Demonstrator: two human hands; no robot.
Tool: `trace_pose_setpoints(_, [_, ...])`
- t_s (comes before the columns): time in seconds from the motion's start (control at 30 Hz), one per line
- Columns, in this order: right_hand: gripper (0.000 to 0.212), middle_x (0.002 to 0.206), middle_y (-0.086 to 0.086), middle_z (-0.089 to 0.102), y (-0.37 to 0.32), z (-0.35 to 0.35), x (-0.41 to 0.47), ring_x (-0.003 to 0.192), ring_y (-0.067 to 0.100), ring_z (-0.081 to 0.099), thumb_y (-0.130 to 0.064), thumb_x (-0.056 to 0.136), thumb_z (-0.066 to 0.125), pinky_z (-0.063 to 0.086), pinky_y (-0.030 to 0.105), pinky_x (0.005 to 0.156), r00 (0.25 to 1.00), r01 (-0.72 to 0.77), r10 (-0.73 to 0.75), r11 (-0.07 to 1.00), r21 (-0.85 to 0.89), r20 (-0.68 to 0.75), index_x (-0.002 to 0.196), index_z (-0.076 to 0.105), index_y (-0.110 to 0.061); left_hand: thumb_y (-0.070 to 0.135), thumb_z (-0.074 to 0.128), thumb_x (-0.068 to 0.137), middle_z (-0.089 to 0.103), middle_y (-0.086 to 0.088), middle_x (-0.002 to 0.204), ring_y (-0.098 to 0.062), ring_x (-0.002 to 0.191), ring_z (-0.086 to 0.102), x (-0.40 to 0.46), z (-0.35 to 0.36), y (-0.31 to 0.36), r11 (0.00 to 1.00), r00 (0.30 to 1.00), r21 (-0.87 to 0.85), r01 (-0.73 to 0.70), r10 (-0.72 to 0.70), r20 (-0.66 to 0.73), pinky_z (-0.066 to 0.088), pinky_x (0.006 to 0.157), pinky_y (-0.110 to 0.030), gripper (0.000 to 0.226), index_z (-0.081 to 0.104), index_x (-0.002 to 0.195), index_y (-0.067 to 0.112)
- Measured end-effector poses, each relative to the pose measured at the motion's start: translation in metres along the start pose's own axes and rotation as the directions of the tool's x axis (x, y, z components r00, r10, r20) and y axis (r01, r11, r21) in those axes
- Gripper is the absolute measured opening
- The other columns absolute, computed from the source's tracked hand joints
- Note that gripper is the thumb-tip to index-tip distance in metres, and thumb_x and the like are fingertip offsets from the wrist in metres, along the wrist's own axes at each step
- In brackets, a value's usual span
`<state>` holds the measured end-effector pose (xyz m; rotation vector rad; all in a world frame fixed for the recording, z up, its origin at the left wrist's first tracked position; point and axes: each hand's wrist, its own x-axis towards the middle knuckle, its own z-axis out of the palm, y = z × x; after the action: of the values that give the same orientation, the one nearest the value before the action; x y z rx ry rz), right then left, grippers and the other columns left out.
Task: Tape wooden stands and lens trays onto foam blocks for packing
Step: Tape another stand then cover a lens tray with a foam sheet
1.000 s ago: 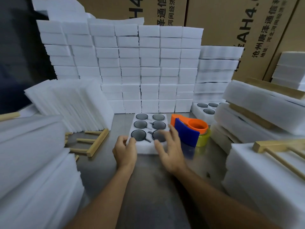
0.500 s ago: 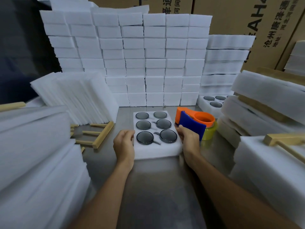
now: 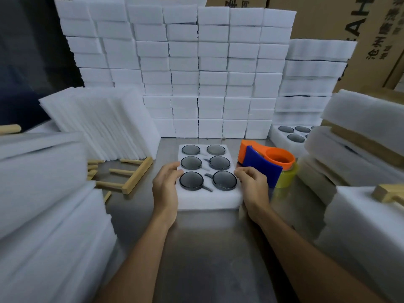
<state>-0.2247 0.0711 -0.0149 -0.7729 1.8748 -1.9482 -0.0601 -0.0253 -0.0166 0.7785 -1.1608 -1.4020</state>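
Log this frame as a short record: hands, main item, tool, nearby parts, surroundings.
left hand: grips the tray's left edge
right hand: grips the tray's right edge
lens tray: white foam, six dark round lenses, flat on the metal table
tape dispenser: orange and blue, right of the tray
wooden stand: lying left of the tray
foam blocks: stacked behind

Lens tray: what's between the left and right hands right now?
Head view: the foam lens tray with its six dark lenses fills the gap between left hand and right hand; each hand grips a side edge.
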Motion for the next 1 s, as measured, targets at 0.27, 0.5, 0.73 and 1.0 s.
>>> trace_pose_setpoints(0.27, [0.012, 0.082, 0.019, 0.071, 0.003, 0.006, 0.009, 0.084, 0.039, 0.065, -0.012, 0.085, 0.066, 0.054, 0.052, 0.08, 0.999, -0.026, 0.026, 1.0, 0.013, -0.034, 0.077, 0.072, -0.005, 0.025, 0.06, 0.07, 0.075, -0.008, 0.102, -0.029, 0.107, 0.067, 0.007, -0.005, 0.003, 0.999, 1.0, 0.021, 0.028, -0.028, 0.004, 0.051, 0.096, -0.044, 0.031, 0.077, 0.094, 0.017])
trace_pose_setpoints(0.5, [0.018, 0.052, -0.006, 0.061, -0.001, 0.011, 0.029, 0.05, 0.003, 0.054, -0.006, 0.088, 0.064, 0.044, 0.021, 0.053, 0.999, -0.035, 0.035, 0.999, 0.009, -0.012, 0.071, 0.066, -0.004, 0.013, 0.06, 0.077, 0.076, -0.008, 0.097, -0.027, 0.099, 0.07, 0.012, -0.009, 0.003, 0.998, 0.997, 0.005, 0.07, -0.07, -0.025, 0.056, 0.087, -0.039, 0.024, 0.077, 0.093, 0.012])
trace_pose_setpoints(0.73, [0.021, 0.061, -0.008, 0.062, -0.071, 0.066, 0.062, 0.06, 0.009, 0.056, -0.025, 0.087, 0.058, 0.047, 0.028, 0.062, 0.943, 0.315, -0.331, 0.91, -0.27, -0.017, 0.068, 0.064, -0.018, 0.016, 0.061, 0.072, 0.076, -0.005, 0.09, -0.028, 0.095, 0.07, 0.017, -0.006, -0.001, 0.996, 0.99, 0.001, 0.09, -0.09, -0.111, 0.057, 0.081, -0.037, 0.019, 0.078, 0.08, 0.018])
trace_pose_setpoints(1.0, [0.086, 0.152, 0.011, 0.041, -0.076, 0.205, 0.049, 0.137, 0.028, 0.043, -0.043, 0.085, 0.076, 0.037, 0.041, 0.112, 0.768, 0.44, -0.121, 0.813, -0.381, 0.629, 0.152, 0.031, -0.013, 0.009, 0.058, 0.09, 0.075, -0.009, 0.088, -0.031, 0.091, 0.07, 0.015, -0.006, 0.004, 0.998, 0.992, 0.031, 0.06, -0.056, -0.113, 0.057, 0.082, -0.046, 0.023, 0.078, 0.084, 0.018])
